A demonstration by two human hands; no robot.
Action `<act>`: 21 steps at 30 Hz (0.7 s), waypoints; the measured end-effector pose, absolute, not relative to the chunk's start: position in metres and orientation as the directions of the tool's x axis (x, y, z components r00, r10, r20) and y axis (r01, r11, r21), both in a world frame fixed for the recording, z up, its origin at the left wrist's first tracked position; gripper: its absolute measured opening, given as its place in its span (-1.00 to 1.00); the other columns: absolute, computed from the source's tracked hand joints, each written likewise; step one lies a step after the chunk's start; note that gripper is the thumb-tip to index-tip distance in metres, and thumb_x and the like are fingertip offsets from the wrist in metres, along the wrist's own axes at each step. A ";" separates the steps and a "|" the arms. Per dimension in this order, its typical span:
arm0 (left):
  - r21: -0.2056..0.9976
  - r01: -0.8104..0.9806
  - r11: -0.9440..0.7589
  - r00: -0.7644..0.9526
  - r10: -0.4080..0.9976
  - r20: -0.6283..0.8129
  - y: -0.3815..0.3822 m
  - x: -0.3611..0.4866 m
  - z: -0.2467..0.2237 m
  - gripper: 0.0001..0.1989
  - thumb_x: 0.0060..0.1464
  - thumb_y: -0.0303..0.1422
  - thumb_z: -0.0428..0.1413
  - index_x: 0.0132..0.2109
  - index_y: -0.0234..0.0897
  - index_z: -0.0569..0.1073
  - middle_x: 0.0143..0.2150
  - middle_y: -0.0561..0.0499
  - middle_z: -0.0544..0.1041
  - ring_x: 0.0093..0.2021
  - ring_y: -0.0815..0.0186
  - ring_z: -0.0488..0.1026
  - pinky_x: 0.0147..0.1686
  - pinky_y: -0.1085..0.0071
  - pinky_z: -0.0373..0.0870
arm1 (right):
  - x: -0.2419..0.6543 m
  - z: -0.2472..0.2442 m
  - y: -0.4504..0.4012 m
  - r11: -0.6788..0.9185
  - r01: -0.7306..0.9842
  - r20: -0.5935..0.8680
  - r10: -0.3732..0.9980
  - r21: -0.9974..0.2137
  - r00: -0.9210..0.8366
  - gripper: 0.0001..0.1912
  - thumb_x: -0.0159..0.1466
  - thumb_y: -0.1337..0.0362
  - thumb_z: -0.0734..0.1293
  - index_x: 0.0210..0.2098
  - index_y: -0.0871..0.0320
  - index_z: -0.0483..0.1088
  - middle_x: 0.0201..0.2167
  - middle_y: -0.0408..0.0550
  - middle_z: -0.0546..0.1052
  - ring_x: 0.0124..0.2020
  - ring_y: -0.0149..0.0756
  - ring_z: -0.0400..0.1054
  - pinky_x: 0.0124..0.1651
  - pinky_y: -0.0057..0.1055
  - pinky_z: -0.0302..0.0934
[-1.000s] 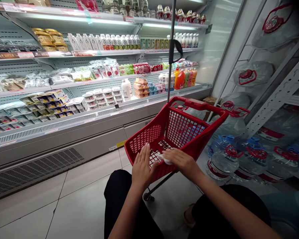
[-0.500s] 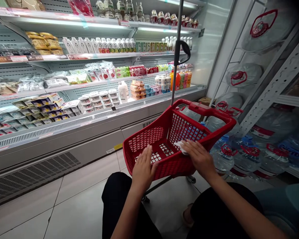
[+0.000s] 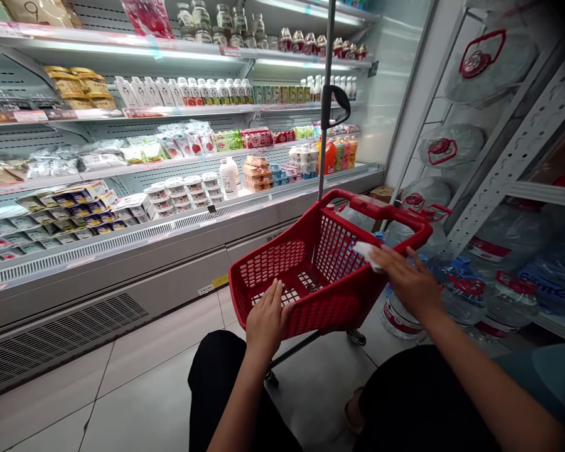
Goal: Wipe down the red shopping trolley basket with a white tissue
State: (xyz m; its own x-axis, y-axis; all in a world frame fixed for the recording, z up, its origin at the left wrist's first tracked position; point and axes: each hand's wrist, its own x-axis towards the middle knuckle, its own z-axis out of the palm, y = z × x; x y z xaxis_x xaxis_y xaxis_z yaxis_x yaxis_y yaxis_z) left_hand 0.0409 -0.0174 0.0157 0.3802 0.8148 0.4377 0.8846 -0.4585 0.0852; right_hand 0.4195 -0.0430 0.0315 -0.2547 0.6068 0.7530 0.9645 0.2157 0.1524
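A small red shopping cart [image 3: 311, 320] with perforated plastic walls stands before my knees. On its near rim, toward the left end, rests my left hand [image 3: 265, 320], fingers together over the edge and the thumb apart to the right; the fingertips' underside is hidden. My right hand [image 3: 407, 279] holds a crumpled white wipe [image 3: 368, 254] against the rising rim near the handle end. Tissue or cloth, I cannot tell which. Its palm faces down and the fingers press on the wipe. The basket's visible floor [image 3: 289, 276] shows square openings.
Beyond the cart runs a refrigerated display [image 3: 169, 251] with milk bottles, tubs and packets. A grey pole [image 3: 328, 56] with a black hook rises from the cart. Large water bottles [image 3: 400, 317] stand close on the right, beside a white perforated rack post [image 3: 499, 182].
My right hand has slid the wipe up and right along the rim toward the handle. The left hand stays on the near rim. The view has shifted slightly.
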 end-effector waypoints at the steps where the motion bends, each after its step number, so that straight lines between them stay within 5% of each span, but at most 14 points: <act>1: 0.085 0.884 -0.459 0.378 0.811 0.446 -0.017 0.042 0.015 -0.43 0.46 -0.11 -0.09 0.49 -0.16 0.16 0.45 -0.08 0.30 0.37 0.16 0.36 0.25 0.23 0.45 | 0.429 0.034 -0.043 0.180 0.975 0.775 0.595 0.127 -0.211 -0.33 0.45 0.51 0.08 0.48 -0.03 0.07 0.38 -0.08 0.34 0.38 -0.18 0.25 0.49 0.04 -0.07; 5: 0.098 0.890 -0.446 0.358 0.815 0.455 -0.020 0.049 0.010 -0.41 0.47 -0.09 -0.13 0.50 -0.19 0.14 0.45 -0.10 0.29 0.36 0.14 0.37 0.23 0.18 0.47 | 0.422 0.029 -0.039 0.142 0.989 0.825 0.554 0.035 -0.108 -0.36 0.44 0.48 0.10 0.46 0.00 0.13 0.35 -0.07 0.40 0.40 -0.10 0.22 0.48 0.08 -0.04; 13: 0.139 0.893 -0.428 0.331 0.834 0.442 -0.029 0.065 0.011 -0.39 0.47 -0.11 -0.13 0.54 -0.12 0.02 0.47 -0.08 0.26 0.38 0.14 0.34 0.06 0.26 0.59 | 0.307 -0.013 -0.042 0.416 0.908 0.719 0.615 0.053 -0.324 -0.25 0.42 0.53 0.05 0.54 0.00 -0.13 0.42 -0.11 0.29 0.43 -0.22 0.17 0.49 -0.08 0.02; 18: 0.147 0.863 -0.483 0.390 0.823 0.412 -0.030 0.061 0.014 -0.39 0.46 -0.09 -0.11 0.52 -0.17 0.07 0.48 -0.11 0.24 0.40 0.12 0.31 0.11 0.20 0.56 | 0.336 -0.005 -0.037 0.436 0.886 0.646 0.634 0.155 -0.425 -0.24 0.43 0.53 0.03 0.54 -0.05 -0.18 0.43 -0.15 0.26 0.43 -0.29 0.16 0.52 -0.10 -0.07; 21: 0.168 0.854 -0.492 0.391 0.821 0.415 -0.027 0.063 0.012 -0.43 0.48 -0.14 -0.14 0.51 -0.18 0.10 0.48 -0.10 0.26 0.39 0.13 0.33 0.14 0.20 0.54 | 0.376 0.005 -0.026 0.323 0.933 0.685 0.645 0.159 -0.340 -0.23 0.42 0.54 0.03 0.54 -0.04 -0.19 0.45 -0.13 0.23 0.44 -0.26 0.14 0.52 -0.04 -0.11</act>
State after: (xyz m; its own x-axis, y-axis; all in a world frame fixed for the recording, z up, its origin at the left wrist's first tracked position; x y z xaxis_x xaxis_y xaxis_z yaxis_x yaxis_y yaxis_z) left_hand 0.0628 -0.0272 0.0124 0.3914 0.8214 0.4149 0.8542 -0.4920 0.1682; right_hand 0.3758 -0.0263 0.0050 -0.3398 0.6446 0.6848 0.9330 0.3225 0.1594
